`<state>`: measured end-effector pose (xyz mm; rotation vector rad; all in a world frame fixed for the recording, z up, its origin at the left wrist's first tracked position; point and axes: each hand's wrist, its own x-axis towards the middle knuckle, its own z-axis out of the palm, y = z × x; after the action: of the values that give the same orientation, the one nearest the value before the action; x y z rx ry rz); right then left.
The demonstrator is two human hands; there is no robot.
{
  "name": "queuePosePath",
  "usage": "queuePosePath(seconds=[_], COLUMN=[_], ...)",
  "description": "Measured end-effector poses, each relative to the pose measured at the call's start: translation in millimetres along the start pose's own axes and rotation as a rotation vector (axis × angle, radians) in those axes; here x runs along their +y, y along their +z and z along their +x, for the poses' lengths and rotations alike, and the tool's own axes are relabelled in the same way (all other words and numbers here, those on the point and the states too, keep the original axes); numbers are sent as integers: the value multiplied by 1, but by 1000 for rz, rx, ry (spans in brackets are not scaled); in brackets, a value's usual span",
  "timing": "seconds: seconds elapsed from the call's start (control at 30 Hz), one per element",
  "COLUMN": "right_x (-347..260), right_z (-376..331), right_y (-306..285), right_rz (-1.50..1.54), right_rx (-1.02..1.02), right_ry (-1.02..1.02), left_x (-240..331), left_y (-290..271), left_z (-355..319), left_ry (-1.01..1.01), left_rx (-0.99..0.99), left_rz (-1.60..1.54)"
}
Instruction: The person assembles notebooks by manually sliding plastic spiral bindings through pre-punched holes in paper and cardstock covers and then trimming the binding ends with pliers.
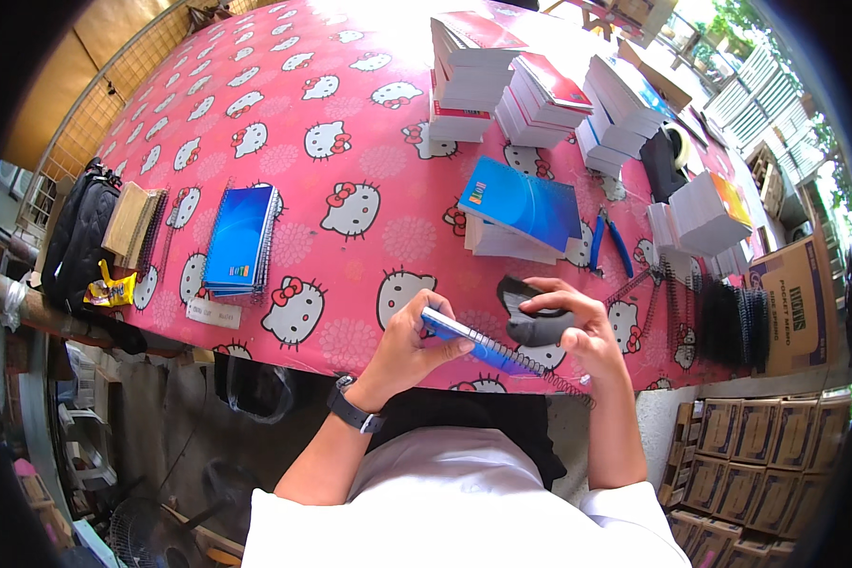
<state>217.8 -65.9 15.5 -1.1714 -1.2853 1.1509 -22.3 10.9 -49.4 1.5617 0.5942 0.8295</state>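
Observation:
My left hand point(412, 336), with a dark watch on its wrist, grips a small blue notebook point(497, 354) by its far left end. A dark wire spiral point(540, 367) runs along the notebook's edge and sticks out past its right end. My right hand point(582, 327) hovers to the right with thumb and fingers apart. Its fingertips overlap a dark, curved object point(534, 328) on the table; whether they touch it I cannot tell. Beyond lies a short stack of unbound notebooks with a blue cover point(525, 204), beside blue-handled pliers point(612, 244).
Spiral-bound blue notebooks point(241, 237) are piled at left, near a black bag point(78, 237) and a yellow packet point(111, 287). Tall paper stacks point(478, 76) stand at the back right. Black spirals point(729, 327) lie by a cardboard box point(793, 308) on the pink tablecloth point(331, 275).

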Motion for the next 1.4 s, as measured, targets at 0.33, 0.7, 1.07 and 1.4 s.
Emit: queuePosePath(seconds=[0.33, 0.7, 1.07, 1.4], right_x=[-20, -54, 6, 23], right_z=[-39, -12, -7, -5], right_y=[43, 17, 3, 22], right_rz=[-1189, -624, 102, 50], right_rx=[-167, -94, -74, -70], right_ry=[-538, -333, 89, 148], left_x=[-5, -9, -5, -3], left_y=[0, -9, 1, 1], left_z=[-1, -9, -12, -9], left_ry=[-60, 144, 96, 88], left_rx=[35, 40, 43, 32], left_rz=[-41, -188, -257, -261])
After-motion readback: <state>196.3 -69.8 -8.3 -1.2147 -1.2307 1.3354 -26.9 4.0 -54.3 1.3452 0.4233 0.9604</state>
